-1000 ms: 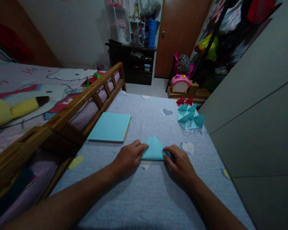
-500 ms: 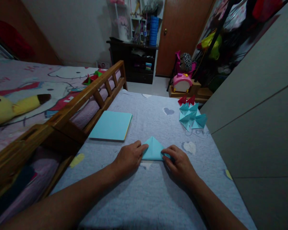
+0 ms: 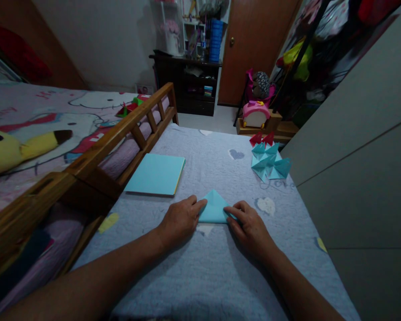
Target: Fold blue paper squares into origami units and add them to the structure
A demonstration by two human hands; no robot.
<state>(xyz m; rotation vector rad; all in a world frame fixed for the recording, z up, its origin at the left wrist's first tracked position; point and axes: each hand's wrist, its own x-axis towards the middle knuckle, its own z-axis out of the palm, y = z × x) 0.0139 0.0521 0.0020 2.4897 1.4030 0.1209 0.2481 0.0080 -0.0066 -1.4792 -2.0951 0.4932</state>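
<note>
A light-blue sheet of origami paper (image 3: 214,209), folded into a triangle with its tip pointing away from me, lies on the bed. My left hand (image 3: 182,218) is closed on its left corner, thumb and fingers pressed together there. At the right corner, my right hand (image 3: 249,225) pinches the paper between thumb and forefinger. Beyond my left hand rests a square stack of origami paper (image 3: 156,174) with a light-blue sheet on top. Several folded blue paper pieces (image 3: 269,162) and red ones (image 3: 262,138) stand grouped at the far right.
A wooden bed rail (image 3: 120,133) runs along the left, with a second bed (image 3: 47,104) and a yellow plush toy (image 3: 6,151) behind it. On the right rises a pale cabinet (image 3: 361,147). Past the bed's far end stand a dark cabinet (image 3: 187,87) and a pink toy case (image 3: 255,115).
The view has shifted very slightly. Both hands keep their places on the folded paper, whose front layer looks a little different in its crease near the middle.
</note>
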